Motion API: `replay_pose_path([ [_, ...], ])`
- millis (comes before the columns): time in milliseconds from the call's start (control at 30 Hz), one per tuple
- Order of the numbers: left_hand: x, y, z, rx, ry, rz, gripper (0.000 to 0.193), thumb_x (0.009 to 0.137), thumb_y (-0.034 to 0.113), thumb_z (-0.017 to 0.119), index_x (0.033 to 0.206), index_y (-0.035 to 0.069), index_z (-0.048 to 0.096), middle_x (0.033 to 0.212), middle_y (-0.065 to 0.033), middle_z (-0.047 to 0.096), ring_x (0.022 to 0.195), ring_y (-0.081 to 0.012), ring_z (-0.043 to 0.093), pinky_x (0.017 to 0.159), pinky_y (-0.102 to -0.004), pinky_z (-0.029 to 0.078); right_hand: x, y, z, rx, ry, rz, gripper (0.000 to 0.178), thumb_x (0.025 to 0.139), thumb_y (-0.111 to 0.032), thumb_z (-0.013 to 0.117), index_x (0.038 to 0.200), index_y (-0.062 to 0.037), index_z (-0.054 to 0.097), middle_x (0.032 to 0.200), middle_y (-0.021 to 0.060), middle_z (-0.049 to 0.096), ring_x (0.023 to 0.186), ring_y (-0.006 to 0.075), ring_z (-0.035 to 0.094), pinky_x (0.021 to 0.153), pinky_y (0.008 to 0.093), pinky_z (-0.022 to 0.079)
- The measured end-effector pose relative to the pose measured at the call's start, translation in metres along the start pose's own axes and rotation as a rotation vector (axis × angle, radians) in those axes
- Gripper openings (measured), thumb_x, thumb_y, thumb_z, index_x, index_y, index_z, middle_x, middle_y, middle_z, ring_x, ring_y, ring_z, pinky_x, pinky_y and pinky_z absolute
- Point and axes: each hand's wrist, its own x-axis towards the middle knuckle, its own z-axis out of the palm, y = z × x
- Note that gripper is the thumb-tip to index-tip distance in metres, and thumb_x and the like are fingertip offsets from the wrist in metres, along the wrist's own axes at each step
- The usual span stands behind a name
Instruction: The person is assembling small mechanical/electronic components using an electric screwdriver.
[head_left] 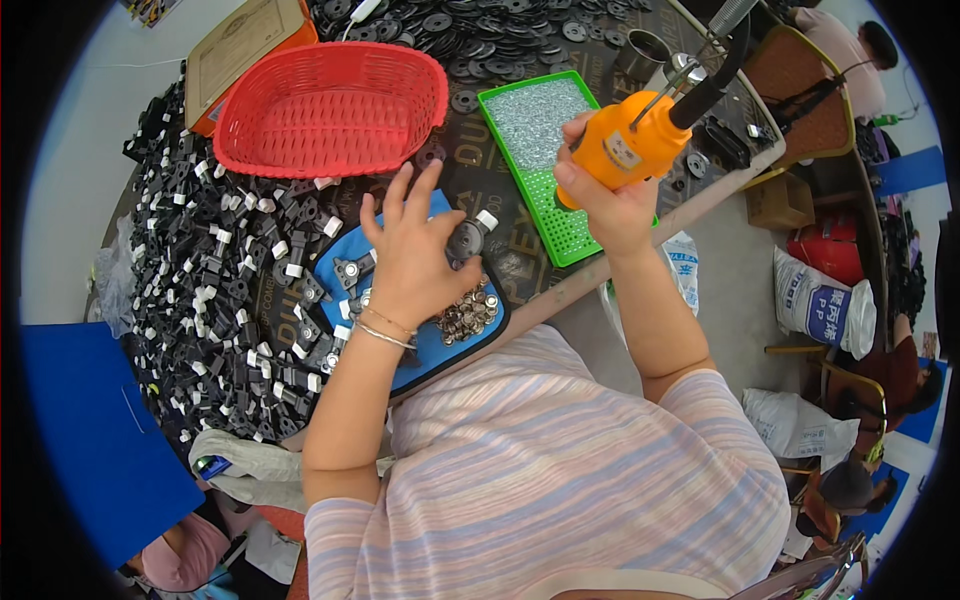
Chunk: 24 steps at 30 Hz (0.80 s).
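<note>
My right hand [608,205] is wrapped round an orange electric screwdriver [640,135], held over the green tray [567,235]; its lower tip is partly hidden by the tray and my hand. My left hand [412,262] is above the blue mat [425,368], thumb and index finger closed on the edges of a black round plastic part [466,241] with a white end, the other fingers stretched out. Beside it on the mat lies a pile of small shiny metal fittings [468,315]. More black parts with white ends [350,272] lie left of my wrist.
A red woven basket [330,165] stands at the far left. Small silvery pieces [540,115] fill the green tray's far half. Black parts [190,300] heap along the left; black discs [480,35] lie at the back. A metal cup [643,55] stands far right, near a hanging spring cable.
</note>
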Motion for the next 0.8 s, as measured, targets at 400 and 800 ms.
replay_pose_path([
  [400,-0.012,-0.018,0.009,-0.083,-0.07,-0.026,0.058,0.059,0.027,0.077,0.112,0.01,0.06,0.127,-0.0105,0.048,0.124,-0.0279,0.037,0.105,-0.0529,0.018,0.001,0.001,0.007,-0.01,-0.021,0.0,0.04,0.07,0.008,0.067,0.106,-0.0017,0.051,0.101,0.0073,0.054,0.081,0.014,0.057,0.07,0.0268,0.047],
  [800,-0.014,-0.018,0.018,-0.124,-0.012,-0.054,0.042,0.059,0.025,0.08,0.094,0.009,0.064,0.097,-0.0038,0.06,0.104,-0.0242,0.05,0.102,-0.0463,0.022,-0.001,0.001,0.011,0.02,-0.025,0.026,0.042,0.07,0.009,0.066,0.108,-0.0023,0.05,0.102,0.0077,0.054,0.079,0.0139,0.056,0.07,0.027,0.047],
])
